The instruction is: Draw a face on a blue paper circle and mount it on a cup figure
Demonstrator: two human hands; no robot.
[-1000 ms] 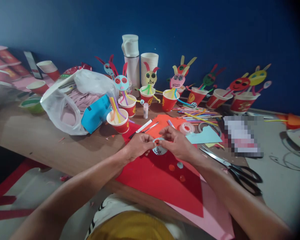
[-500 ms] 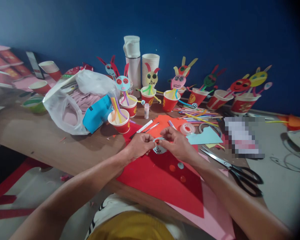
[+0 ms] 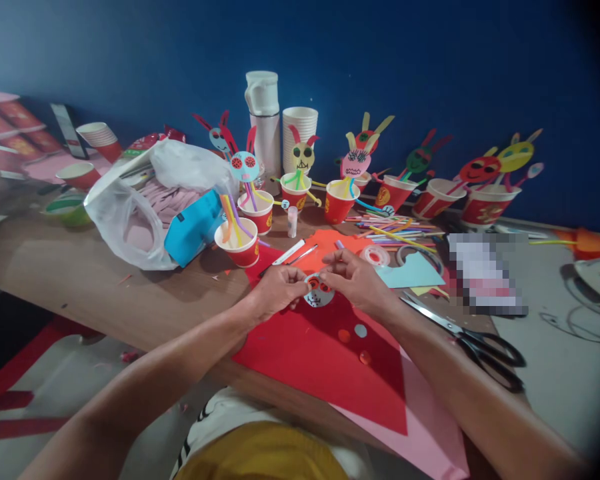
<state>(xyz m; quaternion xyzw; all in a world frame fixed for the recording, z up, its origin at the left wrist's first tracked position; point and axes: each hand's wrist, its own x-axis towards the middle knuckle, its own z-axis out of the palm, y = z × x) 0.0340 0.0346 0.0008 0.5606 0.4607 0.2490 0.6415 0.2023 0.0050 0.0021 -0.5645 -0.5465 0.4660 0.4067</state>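
A round pale-blue paper face (image 3: pixel 319 298) with orange-red eyes and a drawn mouth is held over the red paper (image 3: pixel 320 360). My left hand (image 3: pixel 280 288) pinches its left edge between thumb and fingers. The thumb and fingertips of my right hand (image 3: pixel 353 277) close on its upper right edge. Below the hands lie small orange discs (image 3: pixel 344 336) and a pale-blue disc (image 3: pixel 361 331). Behind them stands a red paper cup (image 3: pixel 237 243) with coloured straws in it. A white marker (image 3: pixel 289 252) lies just past my left hand.
Several cups with paper faces (image 3: pixel 342 200) line the wall. Black-handled scissors (image 3: pixel 460 330), a tape roll (image 3: pixel 375 255) and loose straws (image 3: pixel 397 230) lie at right. A plastic bag (image 3: pixel 150 243) and blue packet (image 3: pixel 193 229) sit left. A glue stick (image 3: pixel 293 222) stands upright.
My right thumb has shifted up and outward on the paper face, so both orange-red eyes now show. The left hand stays at nearly the same spot.
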